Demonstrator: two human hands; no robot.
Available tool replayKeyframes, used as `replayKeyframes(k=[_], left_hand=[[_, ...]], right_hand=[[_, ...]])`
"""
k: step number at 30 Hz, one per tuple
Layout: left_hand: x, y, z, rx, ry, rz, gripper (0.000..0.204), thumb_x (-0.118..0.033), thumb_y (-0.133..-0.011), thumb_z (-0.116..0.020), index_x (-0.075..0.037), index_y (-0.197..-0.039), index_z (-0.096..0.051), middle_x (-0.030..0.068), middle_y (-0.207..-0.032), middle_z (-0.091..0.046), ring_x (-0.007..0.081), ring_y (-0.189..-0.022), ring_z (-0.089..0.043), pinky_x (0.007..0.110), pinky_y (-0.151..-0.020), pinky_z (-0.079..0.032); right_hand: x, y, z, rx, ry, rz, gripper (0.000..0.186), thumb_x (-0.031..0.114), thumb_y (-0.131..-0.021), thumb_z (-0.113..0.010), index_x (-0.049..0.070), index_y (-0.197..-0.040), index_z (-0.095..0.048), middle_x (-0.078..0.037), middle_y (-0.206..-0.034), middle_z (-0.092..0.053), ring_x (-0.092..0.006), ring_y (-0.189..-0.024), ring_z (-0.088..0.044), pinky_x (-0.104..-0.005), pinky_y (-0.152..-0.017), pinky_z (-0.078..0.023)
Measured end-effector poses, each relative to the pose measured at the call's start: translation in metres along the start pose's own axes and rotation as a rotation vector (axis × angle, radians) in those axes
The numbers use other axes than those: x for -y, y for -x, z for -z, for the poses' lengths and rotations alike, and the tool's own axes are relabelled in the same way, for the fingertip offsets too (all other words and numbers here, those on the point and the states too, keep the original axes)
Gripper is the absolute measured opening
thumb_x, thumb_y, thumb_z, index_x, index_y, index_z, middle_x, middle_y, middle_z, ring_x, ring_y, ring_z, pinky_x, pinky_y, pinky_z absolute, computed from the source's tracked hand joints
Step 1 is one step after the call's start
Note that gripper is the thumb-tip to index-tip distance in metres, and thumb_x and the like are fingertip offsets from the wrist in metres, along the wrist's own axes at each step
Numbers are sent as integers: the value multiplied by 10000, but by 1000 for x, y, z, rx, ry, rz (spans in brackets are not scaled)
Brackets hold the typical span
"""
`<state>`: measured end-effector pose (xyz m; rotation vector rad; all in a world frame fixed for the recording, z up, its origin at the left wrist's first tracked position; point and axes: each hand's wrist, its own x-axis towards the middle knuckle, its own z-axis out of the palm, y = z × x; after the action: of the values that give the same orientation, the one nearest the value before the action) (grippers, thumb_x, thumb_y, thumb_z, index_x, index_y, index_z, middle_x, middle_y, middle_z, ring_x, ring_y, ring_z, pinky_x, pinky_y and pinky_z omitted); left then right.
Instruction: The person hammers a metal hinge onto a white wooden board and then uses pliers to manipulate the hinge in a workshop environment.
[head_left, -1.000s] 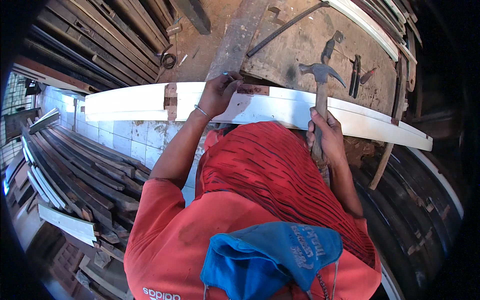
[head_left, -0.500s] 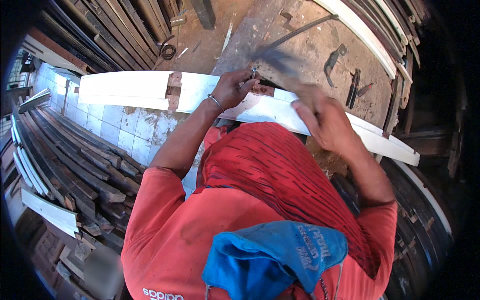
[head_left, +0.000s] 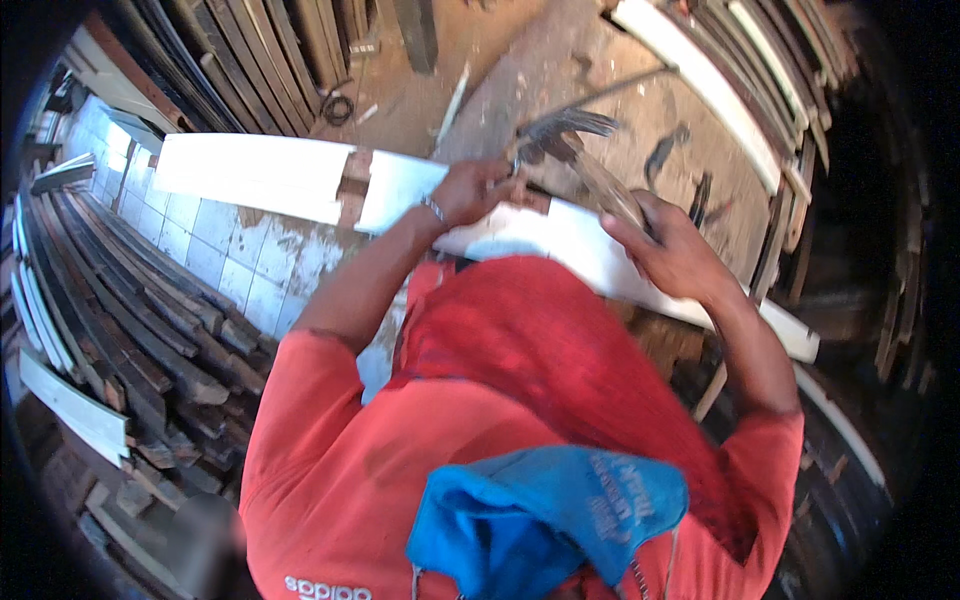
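A white-painted wooden beam (head_left: 255, 178) lies across in front of me, with bare reddish-brown notches cut into it. My left hand (head_left: 468, 194) is closed at the beam's far edge, beside one notch (head_left: 530, 202). It pinches a slim, upright metal piece (head_left: 516, 160); whether that is a nail or a small chisel I cannot make out. My right hand (head_left: 672, 248) grips the wooden handle of a claw hammer (head_left: 608, 192). The dark hammer head is just above and right of the left fingers, seemingly close to the metal piece's top.
Beyond the beam, a worn wooden board (head_left: 610, 60) carries a dark curved tool (head_left: 665, 157), a plier-like tool (head_left: 700, 195) and a long thin bar (head_left: 630, 90). Stacked timber (head_left: 150, 300) fills the left; more strips (head_left: 760, 110) stand at the right. White tiles (head_left: 200, 235) show below the beam.
The hammer was a blur over the beam and now shows more sharply, its head near my left fingers. My right hand has shifted slightly right and down; my left still pinches the metal piece.
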<state>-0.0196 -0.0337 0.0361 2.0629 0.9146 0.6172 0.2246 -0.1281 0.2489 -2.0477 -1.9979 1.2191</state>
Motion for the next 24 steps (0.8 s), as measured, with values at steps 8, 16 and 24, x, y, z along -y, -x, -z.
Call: replayKeyframes(k=[8,16,24], left_hand=[[9,3,-10,-24,175,-88,199,-225,-963,-664,-81,-1087,-724,157,-980,-733,319,-949,-716,375,-812,-549],[6,4,-3,-47,172,-32,282,-320,-949,-682,-61,-1051,-727,186,-936,-717,376,-822,-681,392,-741,-538],[-90,-50,50,44,-272,-218,205,-279,-919,-675,-95,-993,-729,127,-916,-722,317,-854,-705,412,-763,-558]], right_hand=[[8,3,-13,-628,-54,643,399,398,-1026,-565,13,-1121,-611,-28,-668,-564,-79,-529,-526,-245,-468,-399],[-14,7,-16,-99,-656,-133,377,363,-937,-732,6,-1015,-637,-36,-704,-593,-79,-560,-517,-254,-509,-427],[-185,-3,-90,-559,-112,-192,307,244,-860,-790,-8,-958,-645,-87,-793,-611,-203,-762,-558,-355,-726,-479]])
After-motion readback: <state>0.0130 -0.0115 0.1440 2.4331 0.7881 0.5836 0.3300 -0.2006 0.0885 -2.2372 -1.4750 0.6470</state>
